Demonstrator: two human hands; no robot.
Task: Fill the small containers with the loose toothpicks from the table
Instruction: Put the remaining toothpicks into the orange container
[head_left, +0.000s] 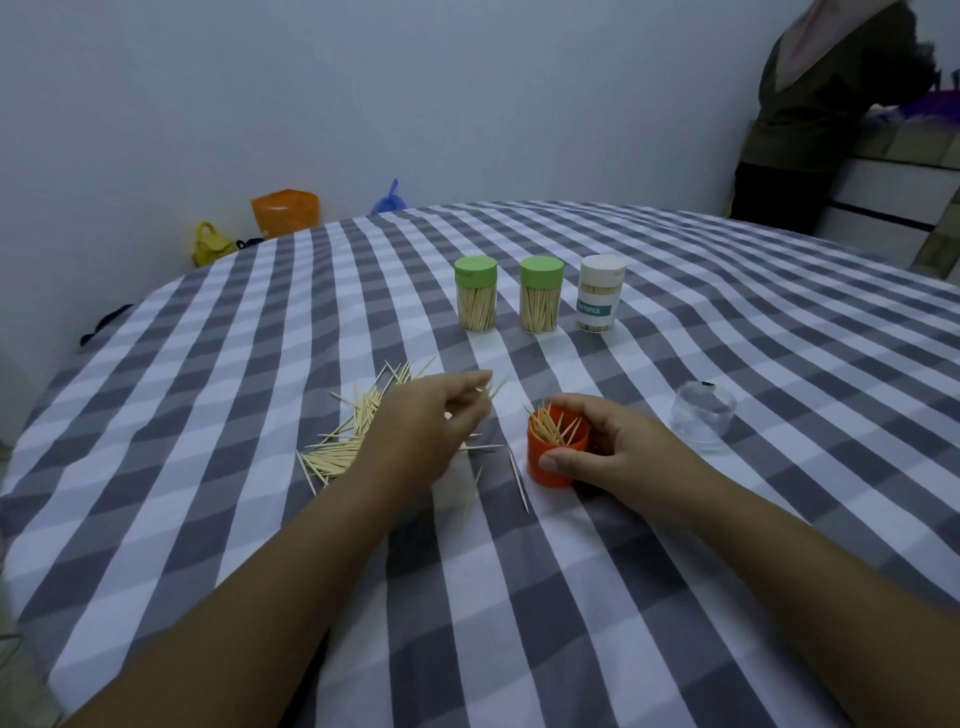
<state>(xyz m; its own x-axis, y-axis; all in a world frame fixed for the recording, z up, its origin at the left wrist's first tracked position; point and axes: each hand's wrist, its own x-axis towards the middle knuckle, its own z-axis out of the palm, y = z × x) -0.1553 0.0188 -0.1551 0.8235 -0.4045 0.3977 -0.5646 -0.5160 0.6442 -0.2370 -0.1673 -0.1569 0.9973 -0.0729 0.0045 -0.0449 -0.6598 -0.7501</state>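
Observation:
An orange container (550, 465) stands open on the checked cloth, holding several toothpicks that stick out of its top. My right hand (618, 449) grips it, thumb in front and fingers curled behind. My left hand (431, 421) hovers just left of it and pinches a few toothpicks (491, 389) between thumb and fingertips. A pile of loose toothpicks (353, 431) lies under and left of that hand. A few single toothpicks (518, 480) lie in front of the container.
Three closed toothpick jars stand in a row further back: two with green lids (475, 301) (540, 301) and one white (600, 293). A clear plastic cap (702, 415) lies to the right. A person (826, 104) stands at the far right. Coloured bags (284, 210) sit by the wall.

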